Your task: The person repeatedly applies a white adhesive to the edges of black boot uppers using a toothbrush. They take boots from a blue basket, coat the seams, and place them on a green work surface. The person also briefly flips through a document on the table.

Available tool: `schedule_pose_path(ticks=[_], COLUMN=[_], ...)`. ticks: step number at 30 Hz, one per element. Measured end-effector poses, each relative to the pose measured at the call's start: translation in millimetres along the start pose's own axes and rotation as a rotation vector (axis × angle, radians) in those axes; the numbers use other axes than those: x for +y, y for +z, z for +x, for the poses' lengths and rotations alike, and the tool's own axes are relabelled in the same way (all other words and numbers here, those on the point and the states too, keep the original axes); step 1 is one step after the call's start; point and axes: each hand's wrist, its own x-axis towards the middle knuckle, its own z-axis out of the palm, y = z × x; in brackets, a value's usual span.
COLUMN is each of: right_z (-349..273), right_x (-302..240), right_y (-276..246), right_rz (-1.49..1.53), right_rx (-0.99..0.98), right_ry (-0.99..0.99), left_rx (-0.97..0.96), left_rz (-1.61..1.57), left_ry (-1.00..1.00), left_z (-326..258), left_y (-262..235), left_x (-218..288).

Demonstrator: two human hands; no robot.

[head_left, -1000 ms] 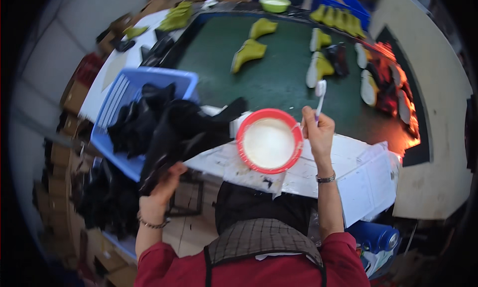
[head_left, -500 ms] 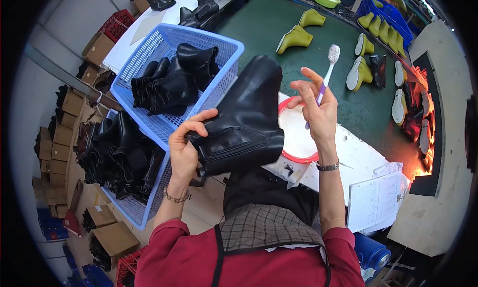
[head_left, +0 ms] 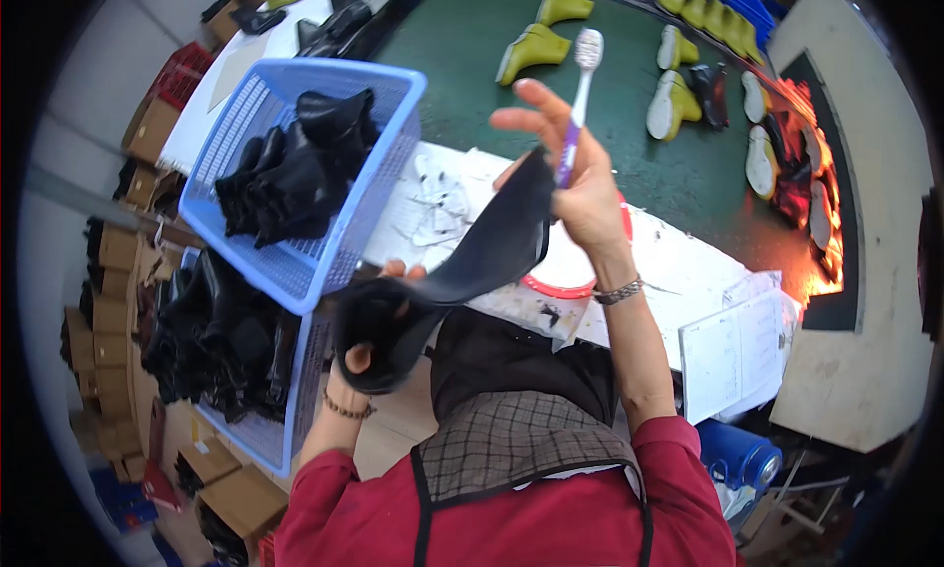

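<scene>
A black leather boot upper (head_left: pixel 482 262) is turned and tilted between my hands, in front of my apron. My left hand (head_left: pixel 360 358) is closed around its lower left end, fingertips showing behind and the thumb in front; the rest is hidden. My right hand (head_left: pixel 590 201) grips a toothbrush (head_left: pixel 570 142) with a purple and white handle, its bristle head up. Some right fingers stretch out, and others seem to touch the upper's raised end. Behind the upper, a red-rimmed tub (head_left: pixel 559 292) of white material is partly hidden.
A blue basket (head_left: pixel 372 188) of black uppers stands left, above another filled blue basket (head_left: pixel 317 370). Yellow lasts (head_left: pixel 534 51) sit on the green conveyor belt (head_left: pixel 629 183). At right, an orange-glowing opening (head_left: pixel 826 238) borders the belt. Papers (head_left: pixel 733 365) and a blue flask (head_left: pixel 737 454) are near my right arm.
The boot upper has been turned over and lowered from its side-on position. My right hand, still with the toothbrush, has moved left to the upper. The whole view has shifted slightly.
</scene>
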Motion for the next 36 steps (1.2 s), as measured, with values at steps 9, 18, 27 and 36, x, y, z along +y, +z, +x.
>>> schedule_pose_path(ticks=[9,18,27,36], right_z=[-29,-75,-119,-120], right_x=[-33,-20,-30,-29], right_y=[26,1,-79,-89], right_rz=[-0.133,-0.667,-1.386,-1.717], right_rx=[-0.067,0.159,0.344,0.083], right_ry=[0.095,0.037,0.087,0.19], left_rx=[-0.393,-0.362,-0.059,-0.208], left_rz=[0.165,0.836,0.643,0.201], left_ry=[-0.511,-0.446,-0.366,-0.471], left_z=[2,15,8,52], left_y=[24,81,31,-22], left_x=[13,-16,-31,-19])
